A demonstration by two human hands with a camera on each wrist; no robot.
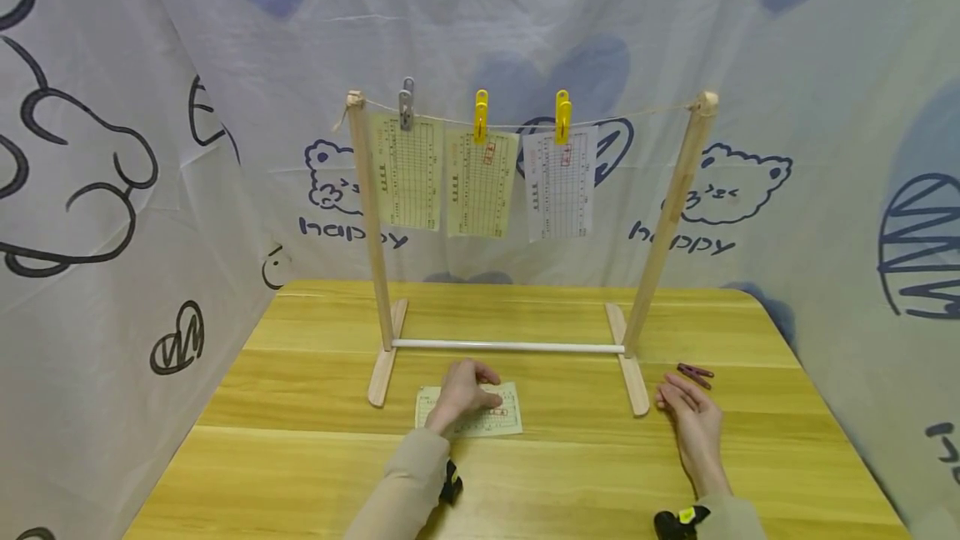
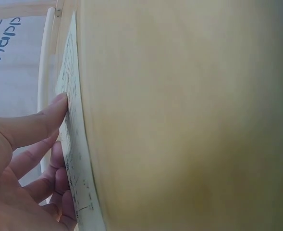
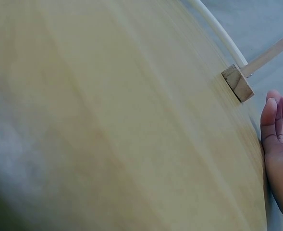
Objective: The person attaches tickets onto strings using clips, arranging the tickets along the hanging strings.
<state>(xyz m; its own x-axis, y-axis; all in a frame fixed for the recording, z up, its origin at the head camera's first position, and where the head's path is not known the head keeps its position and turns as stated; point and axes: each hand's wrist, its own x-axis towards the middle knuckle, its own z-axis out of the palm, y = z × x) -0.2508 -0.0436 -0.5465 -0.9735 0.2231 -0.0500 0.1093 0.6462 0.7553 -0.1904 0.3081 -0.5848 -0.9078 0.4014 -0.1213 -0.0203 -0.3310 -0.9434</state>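
A pale green printed slip (image 1: 508, 422) with a small red stamp lies flat on the table. Over it is my left hand (image 1: 459, 397), thumb and fingers spread apart. In the left wrist view the thumb and fingertips (image 2: 59, 103) touch the slip (image 2: 78, 144), which lies against the tabletop. My right hand (image 1: 693, 427) rests on its side at the right, fingers loosely bent, nothing in them. Just beyond its fingertips lies a dark purple clothespin (image 1: 696, 373). Only part of that hand (image 3: 281, 144) enters the right wrist view.
A wooden rack (image 1: 372, 223) stands behind, with a white crossbar (image 1: 510, 346) low down and a string on top. Three slips hang from it: two pale green and one white slip (image 1: 558, 190). A grey clip (image 1: 406, 107) and two yellow clips (image 1: 481, 117) hold them.
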